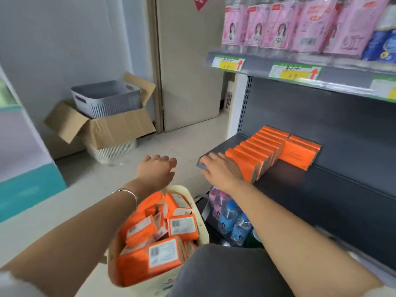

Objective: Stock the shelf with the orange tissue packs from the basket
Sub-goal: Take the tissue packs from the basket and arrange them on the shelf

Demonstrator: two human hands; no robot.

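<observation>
The orange tissue packs (255, 154) already on the shelf (334, 189) stand on edge in a tight row, running from the middle of the frame back toward the upper right. A few more orange packs (299, 154) sit just beside the far end of that row, touching it. The right hand (220, 171) lies palm down on the shelf's front left corner, fingers spread and reaching over the edge. Its thumb side is against the nearest pack in the row, and it pinches nothing.

The left hand (157, 170) hovers in the centre of the frame above the far rim of the basket (202, 224), fingers loosely bent and holding nothing. A thin bracelet (128, 192) circles that wrist. The cream basket sits at lower centre, heaped with loose orange packs (150, 254) lying at all angles — several show white barcode labels.

On the shelf above, at the upper right, pink packets (278, 26) stand in a row over yellow price tags (295, 71) (the handwriting on them is too blurred to read). Under the dark shelf, just right of the basket, are water bottles (231, 219) with blue and pink labels. At the centre left a grey crate (105, 99) sits in an open cardboard box (111, 129), which rests on a white slotted basket (113, 152). A knee in dark grey cloth (225, 273) fills the bottom centre.
</observation>
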